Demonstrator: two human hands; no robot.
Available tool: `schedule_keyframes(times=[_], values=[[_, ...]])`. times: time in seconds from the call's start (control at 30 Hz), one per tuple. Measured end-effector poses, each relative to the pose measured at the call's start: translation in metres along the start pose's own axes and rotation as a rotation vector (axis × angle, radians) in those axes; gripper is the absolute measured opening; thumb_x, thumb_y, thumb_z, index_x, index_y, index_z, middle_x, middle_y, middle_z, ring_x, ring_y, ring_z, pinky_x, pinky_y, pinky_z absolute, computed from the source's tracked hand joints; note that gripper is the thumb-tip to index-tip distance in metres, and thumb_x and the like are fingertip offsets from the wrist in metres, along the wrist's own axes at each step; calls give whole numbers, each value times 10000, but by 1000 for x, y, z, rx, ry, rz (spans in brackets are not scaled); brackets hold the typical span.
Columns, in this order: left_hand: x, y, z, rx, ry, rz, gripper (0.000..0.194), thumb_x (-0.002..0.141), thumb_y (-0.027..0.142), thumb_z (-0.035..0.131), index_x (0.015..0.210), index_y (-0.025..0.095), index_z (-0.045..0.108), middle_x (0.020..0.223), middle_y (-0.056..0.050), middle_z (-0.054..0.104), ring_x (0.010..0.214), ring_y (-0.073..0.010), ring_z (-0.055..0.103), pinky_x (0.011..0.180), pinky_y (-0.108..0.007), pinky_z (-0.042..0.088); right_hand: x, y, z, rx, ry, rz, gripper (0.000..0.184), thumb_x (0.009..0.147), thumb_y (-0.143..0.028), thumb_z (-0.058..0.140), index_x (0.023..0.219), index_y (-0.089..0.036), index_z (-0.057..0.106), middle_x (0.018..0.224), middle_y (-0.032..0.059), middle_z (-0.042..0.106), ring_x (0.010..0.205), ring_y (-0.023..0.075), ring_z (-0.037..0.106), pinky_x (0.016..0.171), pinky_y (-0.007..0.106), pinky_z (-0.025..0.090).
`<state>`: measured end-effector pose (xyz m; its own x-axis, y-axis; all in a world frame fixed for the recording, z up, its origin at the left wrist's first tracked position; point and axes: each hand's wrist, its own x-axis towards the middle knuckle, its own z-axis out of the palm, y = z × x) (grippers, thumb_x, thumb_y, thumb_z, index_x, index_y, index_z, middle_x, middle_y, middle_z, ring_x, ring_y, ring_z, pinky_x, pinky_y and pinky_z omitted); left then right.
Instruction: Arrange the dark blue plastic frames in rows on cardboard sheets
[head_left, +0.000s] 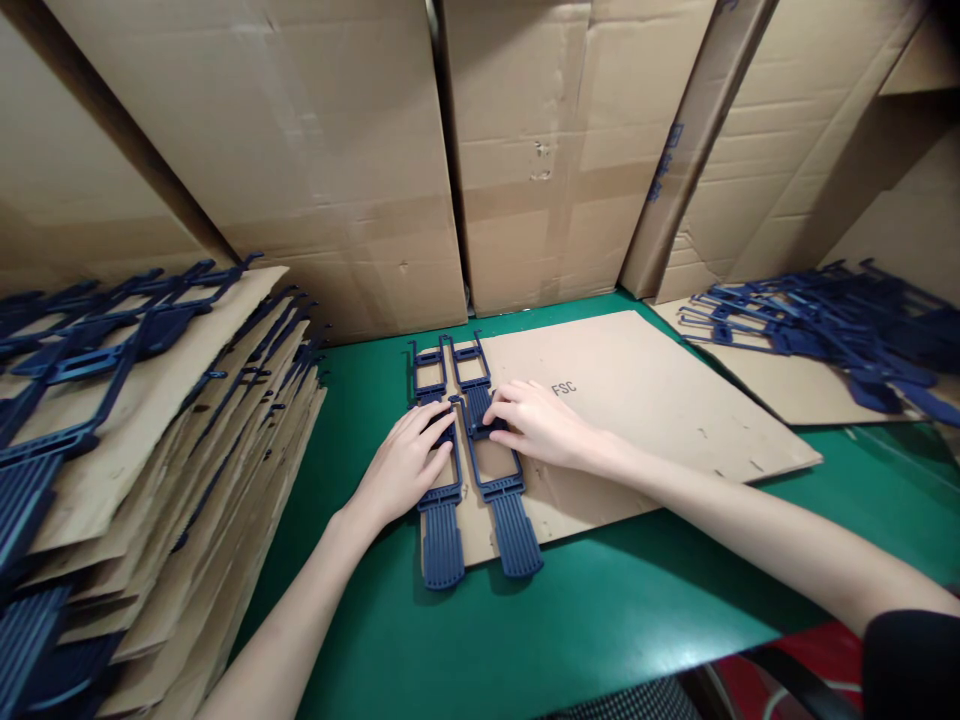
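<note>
Dark blue plastic frames, each with a ribbed paddle-like end, lie in two columns on a flat cardboard sheet (622,400). My left hand (405,460) is over the left column, its fingers curled on the near left frame (444,545), partly hiding it. Fingers of my right hand (536,425) are bent around the edge of a blue part in the right column, at the top of the near right frame (517,535). Two ribbed ends stick out past the sheet's near edge. Farther back, upper frames (470,365) lie in line with the near ones.
On the left rises a tall stack of cardboard sheets (247,440) with blue frames between and on top. A loose heap of blue frames (810,330) lies on cardboard at right. Large cardboard boxes (300,150) wall off the back of the green table (600,620).
</note>
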<state>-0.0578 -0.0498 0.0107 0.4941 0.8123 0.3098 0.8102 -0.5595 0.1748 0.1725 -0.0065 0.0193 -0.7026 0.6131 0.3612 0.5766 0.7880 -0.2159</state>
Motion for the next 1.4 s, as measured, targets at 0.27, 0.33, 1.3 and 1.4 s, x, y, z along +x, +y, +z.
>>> schedule_keyframes(times=[0.27,0.33,1.3,1.4], values=[[-1,-1,-1,14,-5,-3,391,932,276,379,1296,187,490,1386,-90,442,1291,-237,380,1096,-457,294,0,-1,0,0,-5,0,192,859,-275,557,986,-160,643,943,63,589,923,193,498,810,318,377],[-1,0,-1,7,-3,-3,391,930,275,381,1296,195,490,1387,-87,442,1292,-240,379,1092,-461,299,0,-1,0,4,-8,-1,192,859,-269,554,988,-157,643,942,65,590,923,194,501,812,321,379],[-3,2,-2,-49,19,10,441,920,261,390,1356,196,370,1400,-90,427,1303,-228,368,1101,-446,275,-13,-20,-45,-27,548,-519,292,860,-215,497,1064,-387,617,1262,8,553,880,138,574,713,308,462],[-3,1,-2,-42,22,5,421,916,269,395,1330,194,409,1393,-93,433,1296,-237,376,1092,-458,288,-8,-24,-48,-34,709,-633,298,851,-186,513,1119,-311,548,1163,70,601,806,133,570,625,279,451]])
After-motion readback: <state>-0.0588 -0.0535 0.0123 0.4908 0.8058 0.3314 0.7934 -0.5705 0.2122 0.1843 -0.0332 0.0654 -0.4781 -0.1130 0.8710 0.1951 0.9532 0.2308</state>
